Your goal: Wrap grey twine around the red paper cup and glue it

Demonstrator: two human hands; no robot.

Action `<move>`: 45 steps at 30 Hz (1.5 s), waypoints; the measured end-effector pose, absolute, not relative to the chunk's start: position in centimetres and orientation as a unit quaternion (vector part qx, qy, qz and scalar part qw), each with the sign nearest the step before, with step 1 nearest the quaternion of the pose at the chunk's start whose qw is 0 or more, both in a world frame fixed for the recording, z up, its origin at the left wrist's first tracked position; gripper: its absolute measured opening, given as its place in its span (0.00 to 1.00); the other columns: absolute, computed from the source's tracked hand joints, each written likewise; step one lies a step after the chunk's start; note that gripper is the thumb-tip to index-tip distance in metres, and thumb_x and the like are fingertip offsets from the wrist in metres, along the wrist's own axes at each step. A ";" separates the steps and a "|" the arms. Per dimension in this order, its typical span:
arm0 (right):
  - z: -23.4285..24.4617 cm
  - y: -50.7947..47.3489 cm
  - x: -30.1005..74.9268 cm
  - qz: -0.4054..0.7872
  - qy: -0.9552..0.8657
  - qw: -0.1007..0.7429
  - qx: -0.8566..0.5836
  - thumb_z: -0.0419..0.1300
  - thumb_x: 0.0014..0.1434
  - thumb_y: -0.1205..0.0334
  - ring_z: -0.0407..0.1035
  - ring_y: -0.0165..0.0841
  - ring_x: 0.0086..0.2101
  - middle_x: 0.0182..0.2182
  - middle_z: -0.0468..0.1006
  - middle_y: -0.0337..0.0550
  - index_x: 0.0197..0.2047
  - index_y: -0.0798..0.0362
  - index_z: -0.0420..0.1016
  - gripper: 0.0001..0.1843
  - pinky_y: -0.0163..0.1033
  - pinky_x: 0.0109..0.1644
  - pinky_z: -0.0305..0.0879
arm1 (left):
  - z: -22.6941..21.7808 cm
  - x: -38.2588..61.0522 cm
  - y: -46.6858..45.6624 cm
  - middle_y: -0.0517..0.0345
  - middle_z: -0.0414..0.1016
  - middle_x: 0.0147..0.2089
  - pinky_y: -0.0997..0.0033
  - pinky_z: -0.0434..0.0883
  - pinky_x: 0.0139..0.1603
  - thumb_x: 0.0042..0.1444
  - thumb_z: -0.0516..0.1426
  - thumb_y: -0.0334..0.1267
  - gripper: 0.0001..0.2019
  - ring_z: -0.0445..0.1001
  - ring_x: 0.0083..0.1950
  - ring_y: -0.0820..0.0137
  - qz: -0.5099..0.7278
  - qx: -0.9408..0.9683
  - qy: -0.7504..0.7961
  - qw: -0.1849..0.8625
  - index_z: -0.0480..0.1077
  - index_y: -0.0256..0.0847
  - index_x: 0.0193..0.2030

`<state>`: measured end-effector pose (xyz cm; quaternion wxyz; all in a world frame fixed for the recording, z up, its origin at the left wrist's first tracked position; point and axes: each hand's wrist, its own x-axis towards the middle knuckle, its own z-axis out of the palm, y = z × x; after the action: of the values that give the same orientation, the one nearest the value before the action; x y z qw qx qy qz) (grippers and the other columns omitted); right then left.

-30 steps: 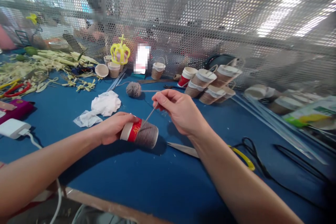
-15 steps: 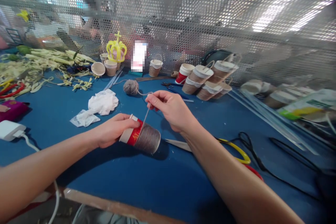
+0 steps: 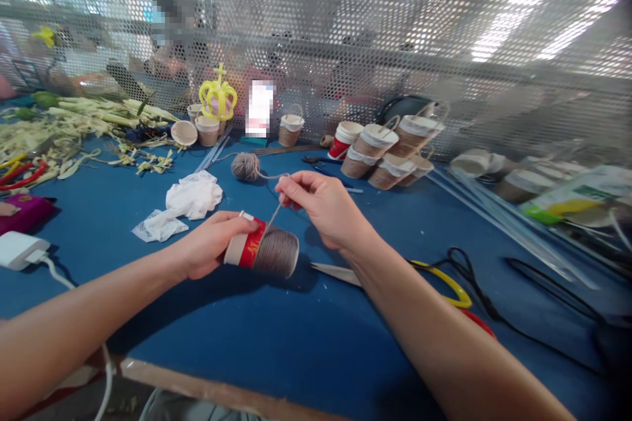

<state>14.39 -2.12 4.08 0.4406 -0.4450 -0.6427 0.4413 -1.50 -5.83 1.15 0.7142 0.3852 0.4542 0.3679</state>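
Note:
My left hand (image 3: pixel 210 245) grips a red and white paper cup (image 3: pixel 261 251) lying on its side, its lower half wound in grey-brown yarn. My right hand (image 3: pixel 320 207) pinches the yarn strand (image 3: pixel 273 215) just above the cup, holding it taut. The strand runs back to a yarn ball (image 3: pixel 245 166) on the blue table (image 3: pixel 276 342) behind the cup. Scissors with yellow handles (image 3: pixel 395 275) lie right of the cup, partly under my right forearm.
Several yarn-wrapped cups (image 3: pixel 390 148) cluster at the back right by the perforated metal screen (image 3: pixel 444 46). White tissue (image 3: pixel 190 197) lies left of the ball. A yellow crown (image 3: pixel 218 97), small cups and palm strips (image 3: pixel 74 125) sit back left. Black cables (image 3: pixel 543 302) trail right. A white charger (image 3: pixel 17 248) sits left.
My right hand has drawn the strand slightly left and nearer the cup. The cup has turned a little in my left hand.

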 end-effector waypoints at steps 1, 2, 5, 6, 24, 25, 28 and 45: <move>4.1 -2.1 14.4 0.443 -0.636 0.452 -0.442 0.57 0.52 0.60 0.61 0.22 0.21 0.18 0.69 0.34 0.24 0.57 0.69 0.10 0.31 0.26 0.56 | 1.1 -1.5 -5.7 0.61 0.68 0.19 0.78 0.60 0.20 0.42 0.56 0.35 0.06 0.64 0.19 0.77 0.373 0.375 0.462 0.712 0.68 0.34 0.24; 4.2 -2.1 14.5 0.448 -0.626 0.461 -0.441 0.57 0.52 0.60 0.61 0.22 0.21 0.18 0.69 0.34 0.24 0.57 0.69 0.10 0.30 0.25 0.56 | 1.0 -1.5 -5.5 0.60 0.68 0.19 0.78 0.60 0.20 0.42 0.55 0.35 0.06 0.65 0.19 0.76 0.375 0.367 0.468 0.711 0.69 0.34 0.24; 4.3 -2.1 14.4 0.490 -0.594 0.462 -0.439 0.56 0.53 0.60 0.62 0.21 0.19 0.19 0.69 0.35 0.24 0.57 0.67 0.10 0.29 0.21 0.55 | 0.9 -1.5 -5.3 0.59 0.69 0.20 0.76 0.61 0.21 0.43 0.55 0.35 0.06 0.66 0.20 0.75 0.366 0.360 0.476 0.714 0.69 0.33 0.26; 4.3 -2.1 14.4 0.512 -0.584 0.454 -0.436 0.55 0.53 0.60 0.62 0.21 0.18 0.19 0.70 0.35 0.24 0.56 0.66 0.10 0.29 0.20 0.54 | 0.9 -1.5 -5.3 0.59 0.68 0.20 0.76 0.61 0.21 0.42 0.55 0.35 0.06 0.65 0.20 0.75 0.363 0.366 0.476 0.713 0.68 0.33 0.26; 5.1 -2.9 14.3 0.553 -0.575 0.431 -0.421 0.54 0.55 0.61 0.64 0.21 0.15 0.16 0.69 0.33 0.25 0.56 0.64 0.09 0.26 0.15 0.58 | 1.5 -1.2 -6.0 0.63 0.64 0.18 0.78 0.56 0.19 0.42 0.55 0.35 0.05 0.60 0.18 0.79 0.342 0.392 0.490 0.699 0.65 0.34 0.23; 5.0 -2.8 14.3 0.554 -0.572 0.429 -0.426 0.54 0.56 0.62 0.64 0.21 0.15 0.16 0.69 0.33 0.25 0.56 0.64 0.09 0.26 0.15 0.58 | 1.5 -1.2 -6.1 0.63 0.64 0.18 0.79 0.56 0.19 0.42 0.55 0.35 0.05 0.60 0.18 0.79 0.342 0.396 0.485 0.701 0.65 0.34 0.23; 4.9 -2.7 14.2 0.560 -0.567 0.420 -0.434 0.52 0.57 0.64 0.64 0.21 0.15 0.16 0.69 0.33 0.25 0.56 0.64 0.10 0.26 0.16 0.59 | 1.5 -1.2 -6.2 0.63 0.64 0.18 0.78 0.55 0.20 0.42 0.55 0.36 0.06 0.60 0.18 0.79 0.336 0.409 0.469 0.707 0.66 0.34 0.24; 4.6 -2.7 13.9 0.595 -0.556 0.367 -0.450 0.52 0.57 0.67 0.64 0.20 0.14 0.16 0.68 0.32 0.23 0.56 0.64 0.10 0.24 0.15 0.57 | 0.7 -1.8 -6.4 0.61 0.69 0.24 0.78 0.60 0.26 0.44 0.57 0.37 0.06 0.63 0.24 0.77 0.327 0.468 0.418 0.707 0.71 0.35 0.26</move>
<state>13.92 -2.74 4.59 0.3668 -0.4502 -0.5558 0.5949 -1.77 -6.45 0.69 0.7067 0.4678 0.4183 0.3266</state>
